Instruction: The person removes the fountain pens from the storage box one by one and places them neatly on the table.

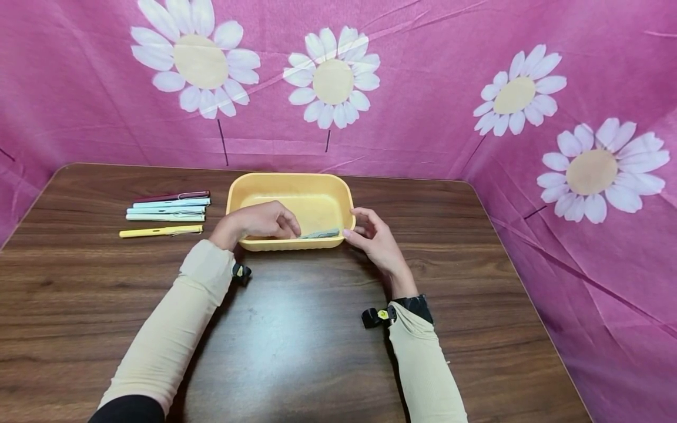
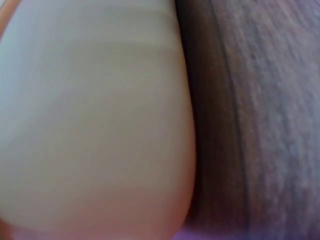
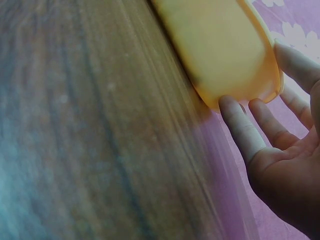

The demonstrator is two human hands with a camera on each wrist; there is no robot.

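A yellow plastic container [image 1: 288,244] stands near the back of the table. My left hand [image 1: 264,220] reaches into it over the front left side, with fingers curled downward at a grey-green pen [image 1: 321,234]. It pinches the pen's left part, which the hand hides; the pen lies along the inner front wall. At the container's right end, my right hand [image 1: 378,241] touches the outside with thumb and fingertips. In the right wrist view, the spread fingers of the right hand [image 3: 285,150] meet the container's end wall [image 3: 235,60]. The left wrist view shows only the container's blurred outer wall [image 2: 100,110].
Left of the container lie a yellow pen [image 1: 161,231], a dark red pen [image 1: 171,197] and several pale blue and pale green pens [image 1: 169,210], roughly parallel. A pink cloth [image 1: 412,141] with daisies hangs behind and right of the brown wooden table [image 1: 296,352].
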